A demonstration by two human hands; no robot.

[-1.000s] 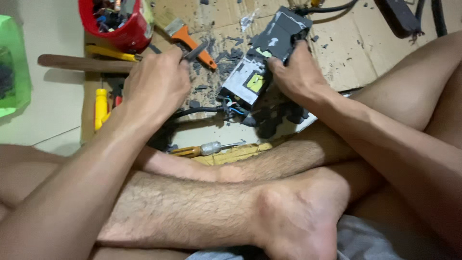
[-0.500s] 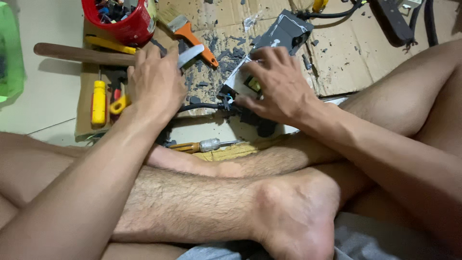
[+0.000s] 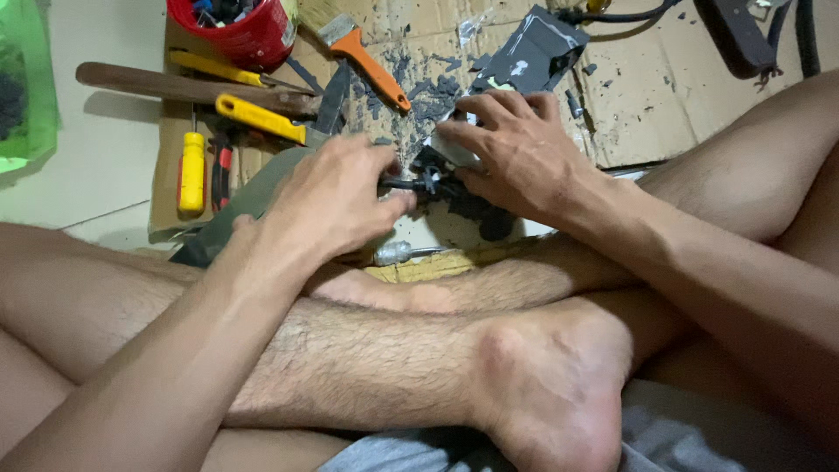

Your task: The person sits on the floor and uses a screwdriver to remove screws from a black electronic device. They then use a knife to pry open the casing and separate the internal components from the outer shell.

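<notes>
A dark electronic module (image 3: 524,65) with a grey metal casing lies on the cardboard (image 3: 647,96) in front of my crossed legs. My right hand (image 3: 516,149) lies over its near end, fingers bent and pressing down on it. My left hand (image 3: 336,197) is closed around a thin dark tool whose tip (image 3: 411,183) points right at the black parts beside the module. What lies under my right palm is hidden.
A red tub (image 3: 236,26) of tools stands at the back left. Beside it lie a wooden handle (image 3: 175,85), a yellow-handled tool (image 3: 258,118), a yellow screwdriver (image 3: 192,170) and an orange-handled brush (image 3: 367,65). A green bag (image 3: 26,87) sits far left, black cables (image 3: 743,35) far right. Dark debris litters the cardboard.
My left hand has come down and right, closer to the module. My right hand has slid left over the module's near end, covering more of it.
</notes>
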